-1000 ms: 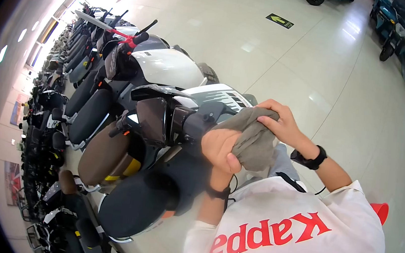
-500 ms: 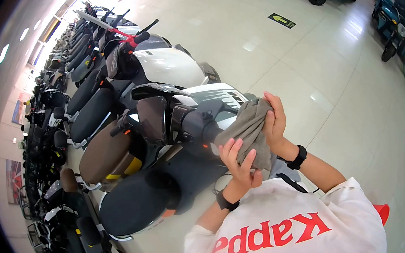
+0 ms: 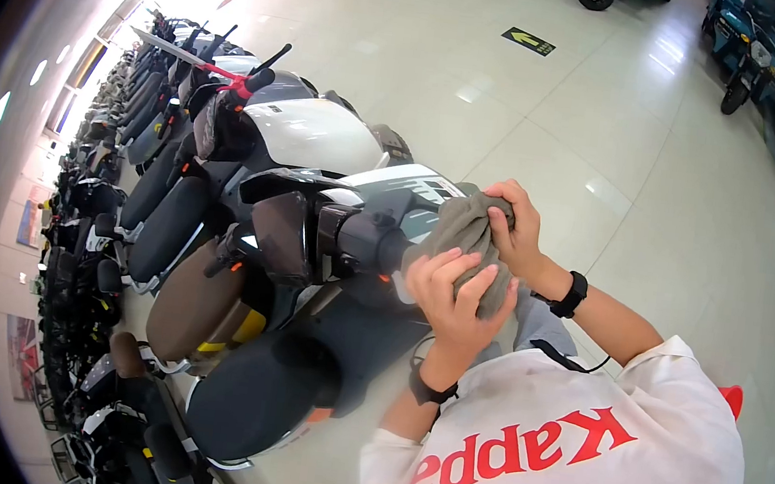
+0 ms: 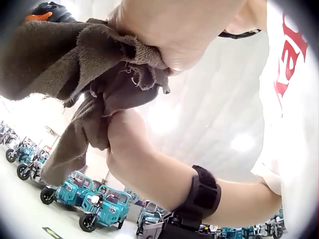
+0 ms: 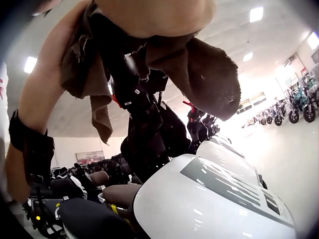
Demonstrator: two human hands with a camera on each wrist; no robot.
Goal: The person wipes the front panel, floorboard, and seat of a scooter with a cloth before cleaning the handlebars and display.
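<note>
A grey-brown cloth (image 3: 459, 221) is bunched over the end of a dark scooter handlebar (image 3: 373, 240) and hides it there. My left hand (image 3: 458, 309) grips the cloth from the near side, fingers spread and bent over it. Higher up, my right hand (image 3: 524, 234) holds the cloth's far part, thumb and fingers curled round it. Frayed edges of the cloth (image 4: 45, 59) hang down in the left wrist view. From the right wrist, the dark bar (image 5: 142, 114) rises into the folds, above the scooter's white front panel (image 5: 164, 194).
Beside me is this scooter's black seat (image 3: 255, 399). A white scooter (image 3: 314, 129) and a brown seat (image 3: 199, 302) stand close on the left, in a long row. Teal three-wheelers (image 4: 107, 206) are parked across the tiled floor, which bears an arrow sign (image 3: 529, 40).
My left hand has shifted from the cloth's lower edge to lie over its near side. The right hand has moved along the cloth, straightened its fingers, then curled them round it again.
</note>
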